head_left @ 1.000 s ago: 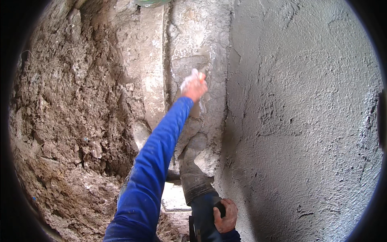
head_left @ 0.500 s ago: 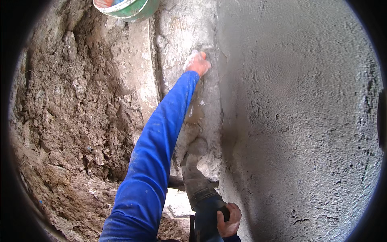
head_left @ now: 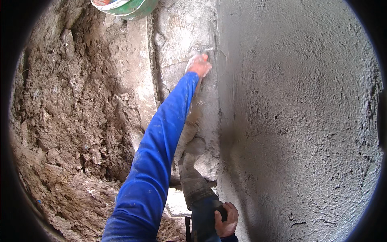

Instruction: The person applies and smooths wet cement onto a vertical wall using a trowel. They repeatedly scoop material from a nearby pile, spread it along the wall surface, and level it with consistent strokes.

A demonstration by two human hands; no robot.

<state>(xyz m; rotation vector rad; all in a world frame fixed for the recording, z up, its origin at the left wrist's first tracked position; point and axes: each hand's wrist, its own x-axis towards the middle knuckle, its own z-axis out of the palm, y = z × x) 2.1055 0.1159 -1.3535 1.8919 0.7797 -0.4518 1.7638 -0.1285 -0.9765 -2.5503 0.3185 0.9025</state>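
My left arm, in a blue sleeve, reaches far ahead over the wet concrete strip [head_left: 167, 80] at the foot of the wall. My left hand [head_left: 198, 65], smeared with pale cement, is closed around an orange-handled tool [head_left: 205, 57]. A pale streak shows just beyond the handle; the tool's working end is too blurred to make out. Low in the view, my right hand [head_left: 228, 221] lies by my bent leg [head_left: 199, 193]. Its thumb and fingers curl round a dark rounded shape [head_left: 221, 212]; whether this is my knee or a separate thing I cannot tell.
To the right rises a wall of fresh grey render [head_left: 306, 121], smoother near its foot and rougher farther over. Loose brown soil [head_left: 76, 121] slopes on the left. A green bucket [head_left: 139, 11] with a whitish rim stands at the far left end of the strip.
My left hand has shifted slightly toward me, and a pale streak now shows beyond the orange handle. My right hand stays by my leg. The whole view has shifted slightly.
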